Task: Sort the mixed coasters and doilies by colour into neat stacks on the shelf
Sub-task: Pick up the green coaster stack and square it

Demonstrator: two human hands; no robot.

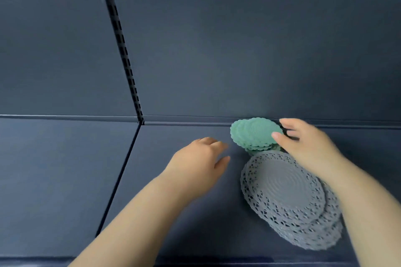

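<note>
1 grey doily stack (286,188); 1 green coaster stack (251,132) tight in right grip (308,147); left grip (197,162) apart.

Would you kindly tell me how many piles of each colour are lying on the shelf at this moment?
Green pile: 1, pinched at its edge by the right hand
Grey pile: 1
Total: 2 piles. The pieces in each overlap too much to count one by one.
</note>
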